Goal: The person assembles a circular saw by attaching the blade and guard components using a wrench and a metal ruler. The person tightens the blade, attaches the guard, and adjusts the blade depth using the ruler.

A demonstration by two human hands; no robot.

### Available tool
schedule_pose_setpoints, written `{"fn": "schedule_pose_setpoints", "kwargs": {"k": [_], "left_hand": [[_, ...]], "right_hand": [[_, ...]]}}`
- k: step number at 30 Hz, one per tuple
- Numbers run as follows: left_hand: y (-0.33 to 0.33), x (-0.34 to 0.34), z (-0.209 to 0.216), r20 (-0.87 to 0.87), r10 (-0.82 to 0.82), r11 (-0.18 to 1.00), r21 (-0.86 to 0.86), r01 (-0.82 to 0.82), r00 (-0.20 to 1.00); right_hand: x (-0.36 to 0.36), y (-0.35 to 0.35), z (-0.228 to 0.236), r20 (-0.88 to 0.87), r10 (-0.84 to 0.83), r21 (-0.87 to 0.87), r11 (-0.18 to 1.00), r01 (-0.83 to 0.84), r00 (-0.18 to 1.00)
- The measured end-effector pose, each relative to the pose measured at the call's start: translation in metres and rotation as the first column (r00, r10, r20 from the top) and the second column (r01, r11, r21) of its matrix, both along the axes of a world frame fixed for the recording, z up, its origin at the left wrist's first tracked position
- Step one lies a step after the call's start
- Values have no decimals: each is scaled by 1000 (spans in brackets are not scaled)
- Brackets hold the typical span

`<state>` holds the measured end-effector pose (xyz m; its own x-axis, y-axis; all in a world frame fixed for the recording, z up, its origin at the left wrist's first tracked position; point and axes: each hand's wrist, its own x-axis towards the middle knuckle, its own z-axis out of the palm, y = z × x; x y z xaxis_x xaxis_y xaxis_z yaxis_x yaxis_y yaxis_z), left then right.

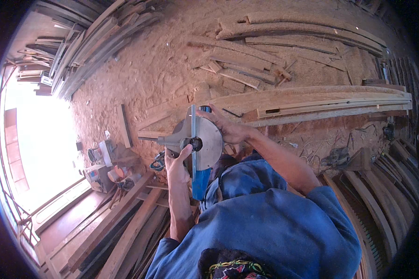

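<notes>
I hold a circular saw (212, 148) up in front of my body, its round metal disc facing right and its narrow plate seen edge-on. A blue part sticks out at its lower end. My left hand (176, 166) is closed on the saw's left side, with the thumb pressed near the dark hub at the disc's centre. Around the upper right rim of the disc curls my right hand (229, 128), its fingers near a dark round knob (205, 109). Some of those fingertips are hidden behind the saw. A dark hex key (233, 113) lies on the wood just beyond.
A long grooved beam (330, 103) lies ahead to the right, with offcuts (237, 76) farther off on sawdust-covered ground. Stacked boards (91, 44) fill the far left. Containers and tools (109, 169) stand at the left. More timber (125, 223) lies near left and right.
</notes>
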<state>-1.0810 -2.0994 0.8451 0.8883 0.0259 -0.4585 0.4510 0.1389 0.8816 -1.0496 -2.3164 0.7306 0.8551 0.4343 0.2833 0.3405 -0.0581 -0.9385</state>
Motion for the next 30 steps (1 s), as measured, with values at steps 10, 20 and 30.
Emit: {"fn": "schedule_pose_setpoints", "kwargs": {"k": [10,20,30], "left_hand": [[4,-2,2,-13,-15,998,65,15,1000],[12,-2,-6,-33,6,999,-34,-8,999],[23,4,-15,-61,-5,993,-115,-2,998]], "right_hand": [[-6,-34,11,-93,-94,176,978,109,991],[-39,-45,-15,-590,-323,-143,944,298,741],[-76,29,-34,-3,-443,-426,812,400,897]]}}
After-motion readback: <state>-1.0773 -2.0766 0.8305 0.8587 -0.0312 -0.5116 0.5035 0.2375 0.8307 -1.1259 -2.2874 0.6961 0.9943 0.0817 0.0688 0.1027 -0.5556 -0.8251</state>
